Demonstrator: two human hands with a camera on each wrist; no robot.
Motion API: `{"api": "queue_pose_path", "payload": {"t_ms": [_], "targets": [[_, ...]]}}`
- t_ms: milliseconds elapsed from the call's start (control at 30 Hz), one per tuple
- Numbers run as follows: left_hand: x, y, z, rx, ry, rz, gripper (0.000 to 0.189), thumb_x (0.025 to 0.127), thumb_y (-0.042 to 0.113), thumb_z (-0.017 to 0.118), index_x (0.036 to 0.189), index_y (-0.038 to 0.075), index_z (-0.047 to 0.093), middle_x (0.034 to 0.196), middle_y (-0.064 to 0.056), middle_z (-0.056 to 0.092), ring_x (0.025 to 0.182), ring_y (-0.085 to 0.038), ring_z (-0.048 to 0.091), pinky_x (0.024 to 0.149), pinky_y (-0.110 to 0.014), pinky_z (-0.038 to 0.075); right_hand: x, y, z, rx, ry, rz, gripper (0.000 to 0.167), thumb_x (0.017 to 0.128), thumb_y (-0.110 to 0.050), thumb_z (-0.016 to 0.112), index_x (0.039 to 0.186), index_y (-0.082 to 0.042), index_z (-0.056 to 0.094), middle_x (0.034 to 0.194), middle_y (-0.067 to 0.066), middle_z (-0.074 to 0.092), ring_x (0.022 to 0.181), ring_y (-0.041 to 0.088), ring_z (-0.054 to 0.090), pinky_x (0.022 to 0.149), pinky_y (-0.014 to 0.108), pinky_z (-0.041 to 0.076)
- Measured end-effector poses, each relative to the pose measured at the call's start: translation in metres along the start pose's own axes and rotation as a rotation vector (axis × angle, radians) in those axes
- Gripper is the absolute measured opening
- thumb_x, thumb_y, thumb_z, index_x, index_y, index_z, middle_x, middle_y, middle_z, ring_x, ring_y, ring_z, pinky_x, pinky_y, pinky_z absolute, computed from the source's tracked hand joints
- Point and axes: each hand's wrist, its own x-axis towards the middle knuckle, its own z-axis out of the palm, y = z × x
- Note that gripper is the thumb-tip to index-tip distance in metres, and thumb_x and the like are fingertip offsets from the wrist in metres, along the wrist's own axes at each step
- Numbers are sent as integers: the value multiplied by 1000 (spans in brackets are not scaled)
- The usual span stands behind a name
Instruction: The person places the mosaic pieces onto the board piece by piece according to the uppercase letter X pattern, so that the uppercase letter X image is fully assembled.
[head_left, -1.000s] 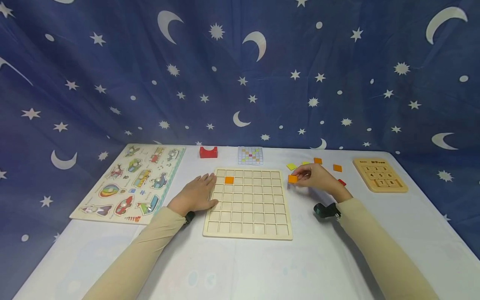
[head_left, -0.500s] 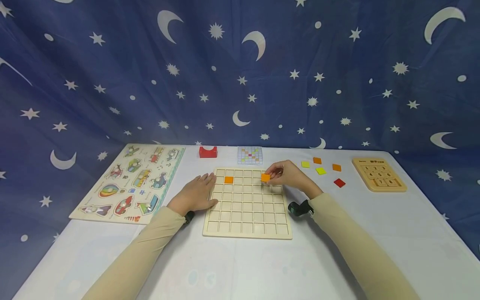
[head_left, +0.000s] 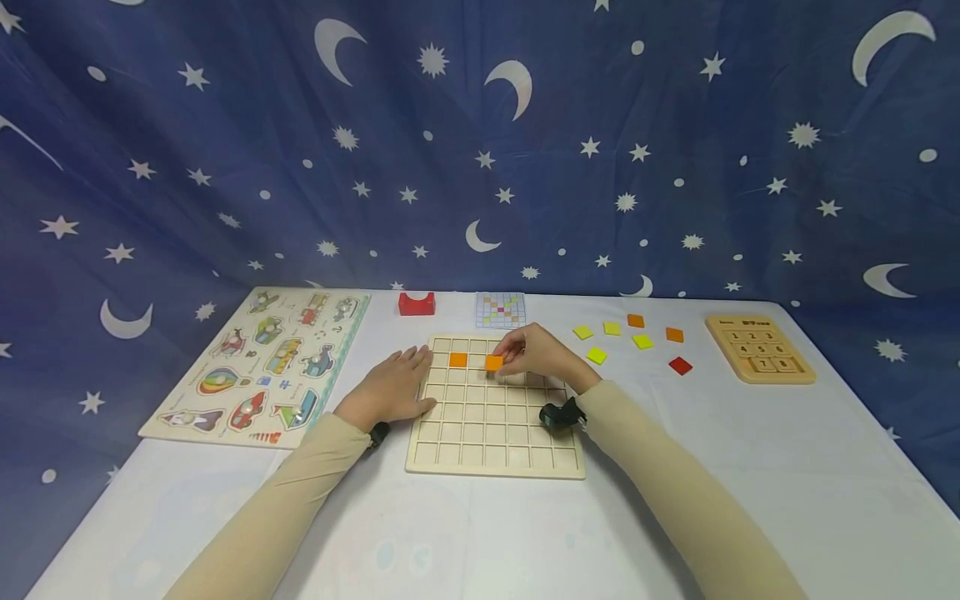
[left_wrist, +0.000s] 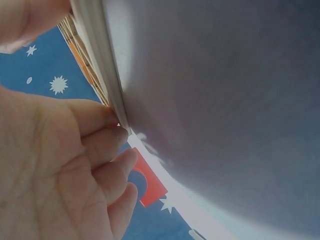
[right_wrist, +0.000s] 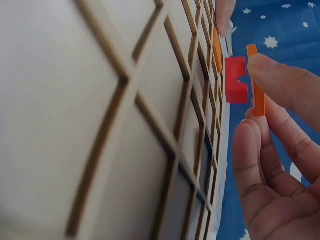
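Note:
A square wooden grid board (head_left: 495,433) lies on the white table. One orange tile (head_left: 458,360) sits in a cell near its upper left. My right hand (head_left: 542,357) pinches a second orange tile (right_wrist: 255,82) between thumb and fingers, held over the board's upper rows, to the right of the first tile. My left hand (head_left: 390,388) rests along the board's left edge, fingers spread fairly straight, fingertips and thumb touching the rim; the left wrist view shows these fingertips against the board's edge (left_wrist: 107,65).
Several yellow tiles (head_left: 597,356), orange tiles (head_left: 674,335) and a red tile (head_left: 680,365) lie right of the board. Behind it are a red block (head_left: 417,304) and a pattern card (head_left: 500,310). A picture puzzle (head_left: 330,333) lies left, a wooden number puzzle (head_left: 761,350) right.
My right hand has carried the orange tile leftward from beside the loose tiles to over the board's upper rows. My left hand has stayed at the left edge.

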Motion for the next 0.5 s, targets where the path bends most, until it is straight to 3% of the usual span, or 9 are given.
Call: {"api": "queue_pose_path", "payload": {"t_ms": [267, 500], "targets": [[-1, 1, -1, 8, -4, -1, 77, 90, 41, 53, 146, -5, 26, 153, -19, 26, 142, -35, 26, 118, -45, 23, 12, -5, 13, -1, -26, 65, 23, 72, -1, 77, 94, 1, 71, 83, 7, 70, 69, 8, 59, 68, 19, 53], [-1, 0, -1, 18, -1, 9, 76, 91, 41, 52, 146, -5, 26, 153, -20, 26, 142, -36, 27, 118, -46, 24, 17, -5, 18, -33, -58, 64, 21, 72, -2, 77, 93, 0, 72, 84, 7, 70, 69, 8, 58, 68, 18, 53]]}}
